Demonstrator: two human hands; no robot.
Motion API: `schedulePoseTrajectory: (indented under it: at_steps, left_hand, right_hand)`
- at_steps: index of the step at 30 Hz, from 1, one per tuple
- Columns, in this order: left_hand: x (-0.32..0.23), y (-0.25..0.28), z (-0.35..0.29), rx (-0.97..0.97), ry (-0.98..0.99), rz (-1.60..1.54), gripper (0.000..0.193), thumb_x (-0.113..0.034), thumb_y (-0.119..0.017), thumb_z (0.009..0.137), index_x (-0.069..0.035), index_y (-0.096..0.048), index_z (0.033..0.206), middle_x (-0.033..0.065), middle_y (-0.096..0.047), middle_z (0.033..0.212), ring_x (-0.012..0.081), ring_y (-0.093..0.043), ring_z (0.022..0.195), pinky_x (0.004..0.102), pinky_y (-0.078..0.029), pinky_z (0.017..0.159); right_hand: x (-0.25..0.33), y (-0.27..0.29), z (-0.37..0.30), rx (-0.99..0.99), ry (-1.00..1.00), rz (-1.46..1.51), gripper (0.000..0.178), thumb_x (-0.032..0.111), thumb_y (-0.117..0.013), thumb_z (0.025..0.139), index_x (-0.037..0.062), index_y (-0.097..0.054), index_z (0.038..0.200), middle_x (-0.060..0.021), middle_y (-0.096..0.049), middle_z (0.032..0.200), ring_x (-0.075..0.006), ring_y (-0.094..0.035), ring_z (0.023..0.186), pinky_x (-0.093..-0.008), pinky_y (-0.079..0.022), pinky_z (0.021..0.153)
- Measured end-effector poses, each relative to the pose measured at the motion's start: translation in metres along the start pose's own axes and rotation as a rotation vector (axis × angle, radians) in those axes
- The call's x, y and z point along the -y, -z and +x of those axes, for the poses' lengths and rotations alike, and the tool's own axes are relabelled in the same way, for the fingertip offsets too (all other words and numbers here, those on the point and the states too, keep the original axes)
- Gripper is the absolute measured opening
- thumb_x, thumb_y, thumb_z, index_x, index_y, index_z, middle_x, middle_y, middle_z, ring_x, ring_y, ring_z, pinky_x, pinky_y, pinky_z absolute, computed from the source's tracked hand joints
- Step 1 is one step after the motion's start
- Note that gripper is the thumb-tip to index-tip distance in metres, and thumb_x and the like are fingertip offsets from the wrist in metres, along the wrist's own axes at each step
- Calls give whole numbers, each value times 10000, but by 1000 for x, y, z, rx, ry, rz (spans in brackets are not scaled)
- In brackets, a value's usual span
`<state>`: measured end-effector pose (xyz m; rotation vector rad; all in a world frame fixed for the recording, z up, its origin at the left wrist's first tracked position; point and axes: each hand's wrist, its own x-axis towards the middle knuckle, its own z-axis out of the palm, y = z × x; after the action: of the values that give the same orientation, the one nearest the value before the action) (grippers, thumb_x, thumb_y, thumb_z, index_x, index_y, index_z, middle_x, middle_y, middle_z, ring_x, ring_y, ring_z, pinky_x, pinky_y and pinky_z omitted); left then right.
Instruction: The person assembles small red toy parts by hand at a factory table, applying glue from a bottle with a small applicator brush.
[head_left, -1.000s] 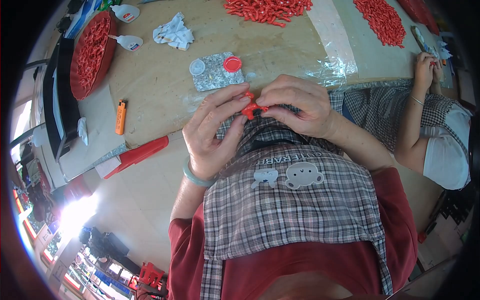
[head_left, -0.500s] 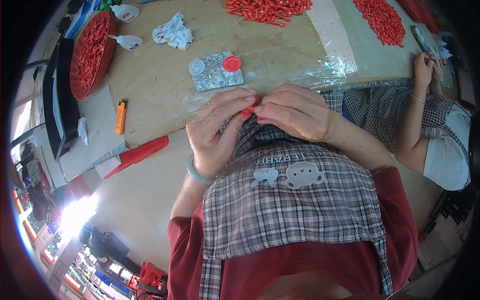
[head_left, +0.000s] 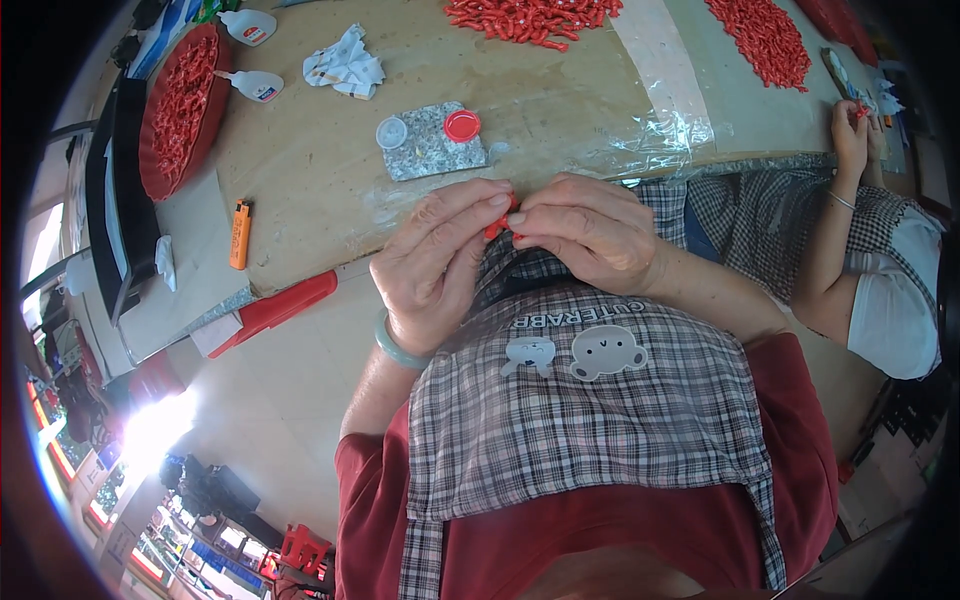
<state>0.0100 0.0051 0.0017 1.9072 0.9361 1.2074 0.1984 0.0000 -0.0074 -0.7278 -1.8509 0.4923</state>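
Note:
My left hand (head_left: 425,245) pinches a small red moulded piece (head_left: 495,228) between thumb and fingertips, just off the table's near edge. From the other side my right hand (head_left: 595,232) closes its fingertips on the same piece. Most of it is hidden by the fingers, so its exact shape does not show. Beyond my hands lies a speckled grey stone slab (head_left: 425,165), bearing a small whitish round cup (head_left: 391,134) and a red round lid (head_left: 462,126).
A red tray (head_left: 216,120) of red pieces stands at left, near two white squeeze bottles (head_left: 262,87), crumpled tissue (head_left: 345,62) and an orange lighter (head_left: 240,235). Red pieces form piles (head_left: 535,18) at the back. At right, a co-worker's hand (head_left: 850,140) holds something red.
My hands stay almost in place around the red piece, with small finger shifts. At right, something red now shows at the co-worker's fingertips.

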Motion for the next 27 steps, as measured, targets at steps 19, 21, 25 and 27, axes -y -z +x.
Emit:
schedulePoseTrajectory:
  at_steps: [19,21,25,27]
  left_hand:
    - [3,1,3,-15,-61,48,284,134,-677,715,32,-682,980,154,-690,1009,264,-676,935,319,-547,807]
    - [3,1,3,-17,-71,46,284,133,-677,715,32,-682,980,155,-690,1008,264,-676,934,319,-548,805]
    - [3,1,3,-15,-66,48,282,133,-676,716,32,-682,980,156,-690,1005,263,-677,933,319,-549,802]
    - [3,1,3,-16,-71,49,280,132,-676,718,32,-682,980,156,-690,1004,263,-677,932,319,-550,801]
  right_hand:
    - [8,-8,-10,-9,-468,457,113,-78,-628,865,-57,-653,973,-159,-653,934,-152,-663,736,-239,-548,634]
    - [8,-8,-10,-11,-476,488,112,-76,-628,866,-56,-653,973,-156,-651,924,-152,-659,732,-241,-546,633]
    - [7,-8,-9,-7,-480,489,110,-74,-630,866,-56,-653,972,-156,-650,920,-155,-658,730,-241,-544,631]
    - [7,-8,-9,-12,-482,503,107,-74,-632,864,-55,-653,967,-157,-649,916,-155,-656,726,-244,-543,631]
